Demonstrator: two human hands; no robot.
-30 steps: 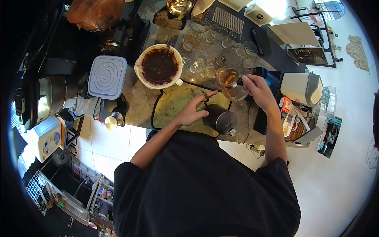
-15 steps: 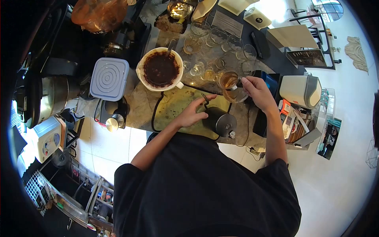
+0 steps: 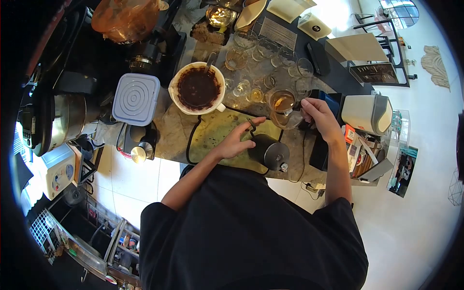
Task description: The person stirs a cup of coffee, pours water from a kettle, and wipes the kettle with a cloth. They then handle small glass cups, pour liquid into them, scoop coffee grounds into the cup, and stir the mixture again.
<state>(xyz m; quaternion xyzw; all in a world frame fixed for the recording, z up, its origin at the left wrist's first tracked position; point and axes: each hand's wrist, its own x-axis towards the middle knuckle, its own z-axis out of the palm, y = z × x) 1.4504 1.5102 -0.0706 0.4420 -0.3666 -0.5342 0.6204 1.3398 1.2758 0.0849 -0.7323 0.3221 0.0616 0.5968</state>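
My right hand (image 3: 319, 116) pinches the handle of a clear glass jug (image 3: 285, 120) with some amber liquid in it, held over the counter near the right edge of a stained yellow-green cloth. My left hand (image 3: 238, 140) reaches across that cloth (image 3: 208, 140), thumb and index finger stretched apart. Right beside it stands a dark cylindrical kettle (image 3: 276, 154), its thin curved spout (image 3: 252, 126) passing by my left fingers. Beyond the cloth is a white handled bowl (image 3: 175, 92) with dark brown contents and a spoon handle sticking up.
Several drinking glasses (image 3: 266, 48) cluster at the back of the counter. A lidded container (image 3: 136, 99) stands left of the bowl, near dark machines. To the right are a cream-coloured box (image 3: 360, 110) and a tray of small items. An orange-brown plastic bag (image 3: 125, 19) sits at the far left.
The whole view has slid down slightly. My right fingers sit a little further right on the jug's handle, while my left hand keeps its place beside the kettle.
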